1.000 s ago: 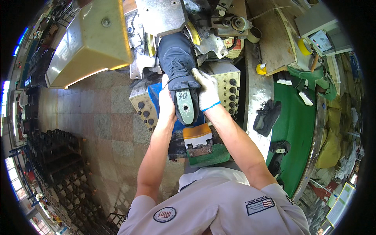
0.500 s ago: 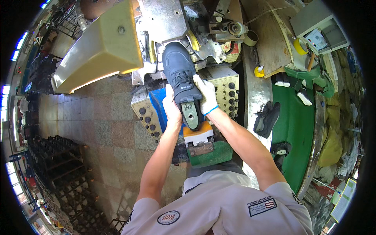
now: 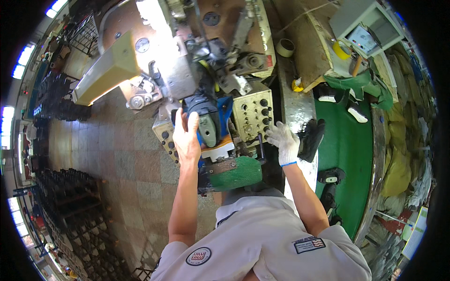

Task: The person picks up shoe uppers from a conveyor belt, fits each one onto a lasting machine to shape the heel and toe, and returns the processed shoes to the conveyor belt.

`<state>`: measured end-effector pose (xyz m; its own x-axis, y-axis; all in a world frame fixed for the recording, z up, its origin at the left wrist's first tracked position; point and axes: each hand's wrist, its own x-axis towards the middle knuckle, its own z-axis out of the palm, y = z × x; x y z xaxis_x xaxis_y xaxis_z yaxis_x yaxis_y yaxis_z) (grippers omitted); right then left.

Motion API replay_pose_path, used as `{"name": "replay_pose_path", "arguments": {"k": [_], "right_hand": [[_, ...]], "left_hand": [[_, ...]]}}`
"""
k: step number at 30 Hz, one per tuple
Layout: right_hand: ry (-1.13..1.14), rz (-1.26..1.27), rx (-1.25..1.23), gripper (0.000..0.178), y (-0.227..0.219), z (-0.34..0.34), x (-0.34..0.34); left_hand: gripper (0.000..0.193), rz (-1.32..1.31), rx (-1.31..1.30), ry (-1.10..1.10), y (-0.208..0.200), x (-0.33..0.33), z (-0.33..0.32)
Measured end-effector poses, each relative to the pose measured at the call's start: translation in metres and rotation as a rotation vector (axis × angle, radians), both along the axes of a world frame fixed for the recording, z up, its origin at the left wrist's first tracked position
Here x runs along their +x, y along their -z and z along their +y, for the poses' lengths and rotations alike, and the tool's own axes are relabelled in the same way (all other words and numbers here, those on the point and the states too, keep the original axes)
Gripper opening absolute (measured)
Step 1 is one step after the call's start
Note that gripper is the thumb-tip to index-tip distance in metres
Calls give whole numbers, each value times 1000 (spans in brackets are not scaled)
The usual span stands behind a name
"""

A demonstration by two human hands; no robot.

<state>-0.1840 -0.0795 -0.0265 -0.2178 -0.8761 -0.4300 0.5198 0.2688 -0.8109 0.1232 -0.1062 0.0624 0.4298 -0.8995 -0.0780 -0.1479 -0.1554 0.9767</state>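
Observation:
A dark shoe on a grey-green last (image 3: 209, 130) sits in the shoe-forming machine (image 3: 176, 61), its toe under the metal clamps and partly hidden. My left hand (image 3: 187, 140), bare, lies along the left side of the heel with fingers stretched out; whether it touches the shoe I cannot tell. In a white glove with a blue cuff, my right hand (image 3: 284, 142) is spread open and holds nothing. It hovers between the cream control box (image 3: 253, 114) and a black shoe (image 3: 311, 140) on the metal ledge. A black-handled lever (image 3: 261, 146) stands left of that hand.
A cream guard (image 3: 108, 70) juts out at the left of the machine. Near my waist is a green padded block (image 3: 236, 174). A green belt (image 3: 347, 173) with several shoes runs along the right. Racks of dark shoes (image 3: 70, 192) stand at lower left.
The shoe now sits under the lowered or closed-in clamps. My right hand has let go and moved right; my left hand has opened beside the heel. The camera view has shifted.

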Motion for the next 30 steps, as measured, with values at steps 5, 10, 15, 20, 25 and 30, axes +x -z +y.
{"name": "replay_pose_path", "arguments": {"k": [5,10,15,20,25,30], "right_hand": [[120,-66,89,36,13,39,-60],[262,-144,121,36,37,47,-136],[432,-138,71,26,68,20,-249],[616,-185,-84,20,161,-71,-378],[392,91,469,50,190,-175,-431],[347,611,530,63,284,-280,-487]], "left_hand": [[70,-548,221,-24,-19,-48,-16],[32,-287,-74,-56,2,-47,-14],[34,-260,-151,-5,1,-53,-16],[41,-459,29,-135,6,-40,-18],[52,-603,106,-214,-2,-51,-15],[45,-589,123,-171,-1,-45,-22]]}}
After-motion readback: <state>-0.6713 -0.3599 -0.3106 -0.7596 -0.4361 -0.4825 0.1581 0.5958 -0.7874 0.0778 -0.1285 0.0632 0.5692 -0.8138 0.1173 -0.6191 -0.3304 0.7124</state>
